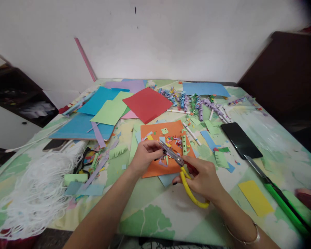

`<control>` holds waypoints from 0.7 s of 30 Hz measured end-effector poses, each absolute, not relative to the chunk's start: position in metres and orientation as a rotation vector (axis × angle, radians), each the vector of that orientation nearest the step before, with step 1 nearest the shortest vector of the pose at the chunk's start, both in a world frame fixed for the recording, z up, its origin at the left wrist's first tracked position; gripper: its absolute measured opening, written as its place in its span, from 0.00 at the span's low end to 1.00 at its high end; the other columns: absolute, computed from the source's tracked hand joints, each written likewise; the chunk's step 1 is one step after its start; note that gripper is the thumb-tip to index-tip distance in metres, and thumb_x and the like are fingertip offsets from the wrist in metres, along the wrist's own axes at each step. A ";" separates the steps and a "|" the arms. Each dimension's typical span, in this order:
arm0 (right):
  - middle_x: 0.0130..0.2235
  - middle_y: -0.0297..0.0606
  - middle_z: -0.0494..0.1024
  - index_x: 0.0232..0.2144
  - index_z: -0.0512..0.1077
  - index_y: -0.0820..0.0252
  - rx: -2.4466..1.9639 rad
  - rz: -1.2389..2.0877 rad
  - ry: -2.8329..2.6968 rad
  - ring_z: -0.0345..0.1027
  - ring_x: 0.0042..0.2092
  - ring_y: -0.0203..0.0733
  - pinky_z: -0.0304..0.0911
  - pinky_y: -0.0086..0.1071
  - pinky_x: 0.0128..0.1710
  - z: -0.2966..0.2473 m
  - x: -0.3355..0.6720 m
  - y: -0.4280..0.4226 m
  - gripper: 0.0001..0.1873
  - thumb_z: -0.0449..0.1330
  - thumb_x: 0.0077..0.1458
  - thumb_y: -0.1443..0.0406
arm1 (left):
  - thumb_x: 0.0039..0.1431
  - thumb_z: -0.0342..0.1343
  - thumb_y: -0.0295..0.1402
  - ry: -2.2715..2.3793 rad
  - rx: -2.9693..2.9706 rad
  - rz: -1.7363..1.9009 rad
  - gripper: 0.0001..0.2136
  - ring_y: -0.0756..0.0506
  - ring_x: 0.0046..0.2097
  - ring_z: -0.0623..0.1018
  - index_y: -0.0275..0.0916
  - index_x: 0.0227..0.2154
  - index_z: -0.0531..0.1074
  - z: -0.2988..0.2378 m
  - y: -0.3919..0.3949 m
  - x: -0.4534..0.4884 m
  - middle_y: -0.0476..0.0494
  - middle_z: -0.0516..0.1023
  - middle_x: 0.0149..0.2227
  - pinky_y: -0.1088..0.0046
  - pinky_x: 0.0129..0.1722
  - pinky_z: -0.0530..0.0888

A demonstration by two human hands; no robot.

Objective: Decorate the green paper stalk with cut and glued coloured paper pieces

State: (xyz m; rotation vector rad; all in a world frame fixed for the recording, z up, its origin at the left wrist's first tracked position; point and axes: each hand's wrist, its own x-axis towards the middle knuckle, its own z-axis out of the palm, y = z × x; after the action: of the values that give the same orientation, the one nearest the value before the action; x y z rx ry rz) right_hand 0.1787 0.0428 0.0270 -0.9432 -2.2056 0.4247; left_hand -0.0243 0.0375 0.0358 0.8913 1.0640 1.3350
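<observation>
My right hand (203, 176) grips a pair of scissors (188, 188) with yellow handles. Their blades point up and left over an orange paper sheet (151, 169). Close to the blade tips, my left hand (150, 154) is pinched together, and whatever sits between its fingers is too small or hidden to name. Small coloured paper scraps lie scattered on the orange sheet under both hands. A green paper tube with dark dots (184, 144) rests on its right part, just beyond the blades.
Red paper (147, 104) and other coloured sheets lie at the back left. White cord (33, 193) is heaped at left. Curled paper tubes (200, 109) fill the back right. A black phone (241, 140), green-handled cutter (285, 204) and yellow paper (256, 197) lie at right.
</observation>
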 end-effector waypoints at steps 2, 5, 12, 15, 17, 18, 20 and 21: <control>0.20 0.29 0.67 0.39 0.74 0.67 -0.943 0.437 -2.211 0.55 0.20 0.30 0.53 0.24 0.21 0.028 0.179 0.043 0.20 0.65 0.44 0.60 | 0.38 0.63 0.26 1.058 0.896 1.324 0.04 0.54 0.22 0.71 0.33 0.21 0.75 0.036 0.038 -0.026 0.49 0.74 0.21 0.79 0.23 0.69; 0.20 0.29 0.66 0.39 0.74 0.68 -0.938 0.429 -2.216 0.55 0.20 0.30 0.53 0.24 0.21 0.029 0.179 0.044 0.19 0.64 0.45 0.60 | 0.38 0.63 0.26 1.057 0.905 1.299 0.04 0.54 0.21 0.71 0.33 0.22 0.75 0.036 0.039 -0.028 0.49 0.75 0.20 0.79 0.23 0.68; 0.19 0.27 0.65 0.37 0.75 0.66 -1.012 0.353 -2.181 0.56 0.20 0.30 0.53 0.25 0.22 0.025 0.180 0.047 0.17 0.63 0.46 0.61 | 0.41 0.65 0.28 1.105 0.942 1.383 0.04 0.53 0.25 0.73 0.36 0.22 0.77 0.037 0.041 -0.031 0.49 0.76 0.22 0.80 0.24 0.68; 0.19 0.27 0.64 0.37 0.74 0.65 -1.091 0.354 -2.120 0.55 0.21 0.30 0.53 0.25 0.22 0.024 0.180 0.049 0.16 0.63 0.46 0.61 | 0.42 0.66 0.29 1.177 0.983 1.430 0.04 0.53 0.25 0.73 0.37 0.25 0.79 0.036 0.040 -0.032 0.48 0.77 0.22 0.79 0.26 0.70; 0.20 0.28 0.64 0.38 0.74 0.64 -1.124 0.371 -2.090 0.56 0.21 0.31 0.54 0.25 0.23 0.024 0.181 0.050 0.17 0.63 0.46 0.60 | 0.43 0.66 0.31 1.188 0.963 1.424 0.05 0.52 0.23 0.74 0.37 0.27 0.80 0.035 0.039 -0.030 0.48 0.77 0.21 0.77 0.26 0.71; 0.20 0.28 0.65 0.39 0.73 0.64 -1.138 0.383 -2.078 0.56 0.22 0.31 0.54 0.25 0.23 0.024 0.181 0.050 0.18 0.63 0.46 0.60 | 0.44 0.66 0.32 1.168 0.952 1.422 0.06 0.51 0.23 0.75 0.37 0.28 0.80 0.035 0.038 -0.029 0.48 0.78 0.21 0.76 0.28 0.73; 0.21 0.29 0.65 0.40 0.73 0.64 -1.159 0.415 -2.069 0.57 0.22 0.32 0.55 0.26 0.23 0.025 0.180 0.049 0.19 0.63 0.45 0.60 | 0.47 0.64 0.35 1.081 0.925 1.435 0.09 0.48 0.28 0.78 0.37 0.30 0.80 0.035 0.037 -0.025 0.44 0.80 0.24 0.72 0.33 0.75; 0.22 0.29 0.66 0.40 0.72 0.64 -1.168 0.433 -2.068 0.57 0.22 0.32 0.55 0.26 0.23 0.025 0.179 0.049 0.20 0.63 0.45 0.59 | 0.48 0.63 0.38 1.032 0.905 1.455 0.10 0.47 0.30 0.79 0.36 0.30 0.79 0.035 0.036 -0.023 0.43 0.80 0.26 0.70 0.36 0.76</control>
State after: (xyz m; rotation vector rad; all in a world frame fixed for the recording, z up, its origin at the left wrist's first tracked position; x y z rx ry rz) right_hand 0.1794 0.0489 0.0251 -1.1678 -2.0682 0.4328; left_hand -0.0230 0.0362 0.0348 0.9046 1.0323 1.4552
